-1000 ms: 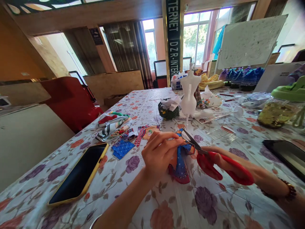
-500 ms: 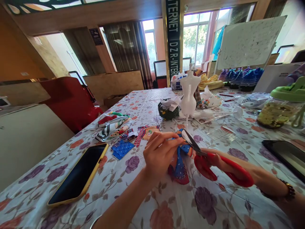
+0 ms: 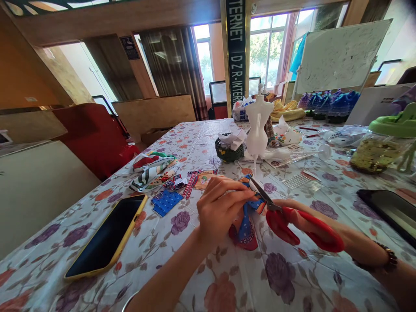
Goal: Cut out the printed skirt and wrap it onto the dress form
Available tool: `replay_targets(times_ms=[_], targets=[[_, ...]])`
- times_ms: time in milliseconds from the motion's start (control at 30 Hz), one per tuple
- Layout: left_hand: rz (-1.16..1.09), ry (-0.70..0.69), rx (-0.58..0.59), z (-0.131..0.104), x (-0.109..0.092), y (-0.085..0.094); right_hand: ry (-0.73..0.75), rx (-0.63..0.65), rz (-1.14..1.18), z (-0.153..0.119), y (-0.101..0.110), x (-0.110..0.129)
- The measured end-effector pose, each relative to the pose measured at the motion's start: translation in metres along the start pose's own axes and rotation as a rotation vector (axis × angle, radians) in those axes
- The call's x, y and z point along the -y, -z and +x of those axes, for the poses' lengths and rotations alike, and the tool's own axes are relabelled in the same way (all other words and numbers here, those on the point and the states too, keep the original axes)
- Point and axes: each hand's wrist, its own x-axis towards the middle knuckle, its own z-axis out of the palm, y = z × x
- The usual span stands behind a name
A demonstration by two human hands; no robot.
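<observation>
My left hand (image 3: 219, 208) pinches a piece of blue and red printed fabric (image 3: 247, 229), whose lower end droops onto the flowered tablecloth. Red-handled scissors (image 3: 320, 229) are in my right hand (image 3: 299, 219), with fingers through the loops. Their blades (image 3: 264, 190) point up and left at the fabric's upper edge, beside my left fingertips. The blades look nearly closed. Part of the fabric is hidden behind my left hand. Left of that hand lie a cut blue dotted fabric piece (image 3: 167, 202) and an orange piece with a red border (image 3: 204, 178).
A white dress form (image 3: 259, 125) stands just beyond my hands, beside a dark woven basket (image 3: 229, 151) of scraps. A yellow-cased phone (image 3: 107, 236) lies at left, a dark device (image 3: 386, 212) at right. Bundled cloth (image 3: 154, 171) and a green-lidded jug (image 3: 377, 149) are also on the table.
The scissor blades have closed somewhat at the fabric's edge, and the handle loops have drawn slightly together. My left hand keeps its pinch, almost unmoved.
</observation>
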Motion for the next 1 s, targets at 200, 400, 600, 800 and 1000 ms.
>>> replay_targets(times_ms=[200,400,600,800,1000], targets=[[-0.022,0.036,0.006,0.001,-0.003,-0.001,0.006,0.049,0.055,0.004,0.009,-0.034],[-0.209,0.337,-0.088,0.005,-0.003,-0.001,-0.030,0.020,0.089,0.005,0.010,-0.028],[-0.369,0.810,0.177,0.018,0.002,0.002,-0.043,0.003,0.093,0.006,0.011,-0.020],[-0.471,0.934,0.164,0.019,0.015,0.005,-0.052,-0.016,0.089,0.005,0.013,-0.017],[-0.463,0.949,0.120,0.020,0.019,0.009,-0.057,0.023,0.089,0.004,0.016,-0.024]])
